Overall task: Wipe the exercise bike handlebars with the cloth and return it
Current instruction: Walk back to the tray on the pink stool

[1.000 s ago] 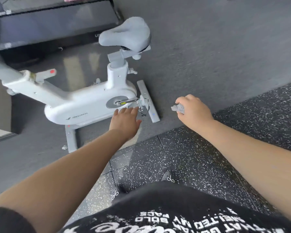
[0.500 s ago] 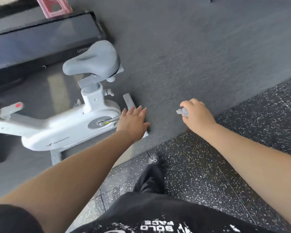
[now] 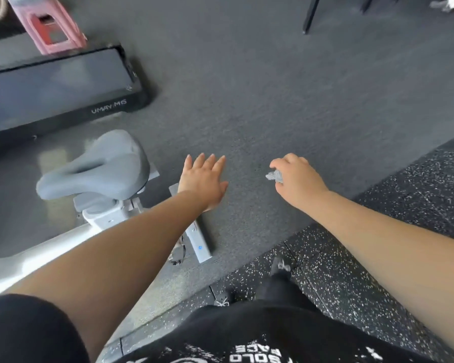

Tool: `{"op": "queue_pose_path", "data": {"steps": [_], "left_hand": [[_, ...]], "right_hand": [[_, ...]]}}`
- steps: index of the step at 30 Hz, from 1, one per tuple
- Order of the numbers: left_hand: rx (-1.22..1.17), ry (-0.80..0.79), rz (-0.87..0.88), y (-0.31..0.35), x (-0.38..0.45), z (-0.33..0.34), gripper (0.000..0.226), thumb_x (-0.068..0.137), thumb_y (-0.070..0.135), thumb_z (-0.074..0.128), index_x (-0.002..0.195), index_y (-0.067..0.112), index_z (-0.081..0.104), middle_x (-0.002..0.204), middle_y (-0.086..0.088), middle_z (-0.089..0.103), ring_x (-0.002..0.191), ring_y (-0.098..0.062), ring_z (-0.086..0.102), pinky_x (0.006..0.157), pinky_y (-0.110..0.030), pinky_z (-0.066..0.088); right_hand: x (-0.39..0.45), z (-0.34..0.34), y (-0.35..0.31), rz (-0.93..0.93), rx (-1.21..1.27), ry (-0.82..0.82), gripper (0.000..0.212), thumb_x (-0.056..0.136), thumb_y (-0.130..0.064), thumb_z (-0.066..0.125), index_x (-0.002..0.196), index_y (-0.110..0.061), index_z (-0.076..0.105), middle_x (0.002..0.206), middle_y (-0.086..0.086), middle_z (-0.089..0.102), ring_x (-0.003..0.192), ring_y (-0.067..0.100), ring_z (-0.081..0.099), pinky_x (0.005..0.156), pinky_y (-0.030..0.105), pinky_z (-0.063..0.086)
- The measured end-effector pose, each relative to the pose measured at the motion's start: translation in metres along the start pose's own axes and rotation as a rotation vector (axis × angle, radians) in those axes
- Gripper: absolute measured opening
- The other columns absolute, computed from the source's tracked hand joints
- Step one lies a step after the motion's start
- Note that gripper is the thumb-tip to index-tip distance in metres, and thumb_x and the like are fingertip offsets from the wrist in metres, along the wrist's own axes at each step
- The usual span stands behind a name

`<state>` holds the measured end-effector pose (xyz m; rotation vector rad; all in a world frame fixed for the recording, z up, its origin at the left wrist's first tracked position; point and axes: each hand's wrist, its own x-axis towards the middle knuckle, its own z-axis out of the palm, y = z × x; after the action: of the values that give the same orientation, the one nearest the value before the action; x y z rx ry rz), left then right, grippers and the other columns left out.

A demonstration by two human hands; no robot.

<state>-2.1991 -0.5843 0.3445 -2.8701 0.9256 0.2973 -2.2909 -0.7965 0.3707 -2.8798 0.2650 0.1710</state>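
Dark grey mat floor point(image 3: 286, 95) up top, black speckled rubber tiles point(image 3: 378, 258) down right, a flat black treadmill point(image 3: 58, 93) marked UMAY M6 at left with a pink plastic stool point(image 3: 47, 24) behind it.

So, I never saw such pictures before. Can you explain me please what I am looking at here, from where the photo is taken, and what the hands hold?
There is no robot here. A person wears a wide-angle camera on the head, and it looks forward and down, so you see their own two arms reaching out, with their black clothes at the bottom.

The left hand is open, fingers straight, and holds nothing. The right hand is curled round a small grey cloth, of which only a bit sticks out.

At the left stands a white exercise bike; its grey seat and floor foot show, but the handlebars are out of view. Behind it lies a flat black treadmill, and beyond that a pink stool. The floor is grey matting, with black speckled tiles nearer the person.
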Motion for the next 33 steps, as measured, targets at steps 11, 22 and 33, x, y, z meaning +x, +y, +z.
{"op": "queue_pose_path", "data": {"steps": [11,22,33], "left_hand": [[0.003,0.031,-0.298,-0.027,0.175,-0.038,0.068,0.095,0.054,0.026,0.151,0.02,0.009,0.158,-0.002,0.018,0.146,-0.027,0.011,0.117,-0.051,0.001],[-0.05,0.028,-0.472,-0.095,0.274,-0.059,0.064,0.096,0.053,0.023,0.151,0.021,0.012,0.159,-0.001,0.016,0.146,-0.025,0.008,0.118,-0.05,0.0],[-0.049,0.071,-0.458,-0.239,0.432,-0.092,0.063,0.096,0.053,0.023,0.15,0.022,0.015,0.159,-0.002,0.017,0.147,-0.025,0.008,0.118,-0.051,-0.001]], "right_hand": [[0.21,-0.049,0.061,-0.203,-0.046,-0.028,0.026,0.088,-0.028,0.058,0.109,-0.013,0.056,0.106,0.008,0.05,0.099,0.028,0.049,0.075,0.041,0.05],[0.386,-0.063,0.038,-0.345,0.056,-0.122,0.041,0.089,-0.048,0.055,0.067,-0.015,0.044,0.089,0.006,0.049,0.087,0.027,0.052,0.067,0.035,0.048],[0.572,-0.065,-0.026,-0.377,0.042,-0.085,0.019,0.089,-0.015,0.049,0.105,-0.012,0.058,0.089,0.005,0.052,0.091,0.029,0.052,0.064,0.031,0.04]]}}
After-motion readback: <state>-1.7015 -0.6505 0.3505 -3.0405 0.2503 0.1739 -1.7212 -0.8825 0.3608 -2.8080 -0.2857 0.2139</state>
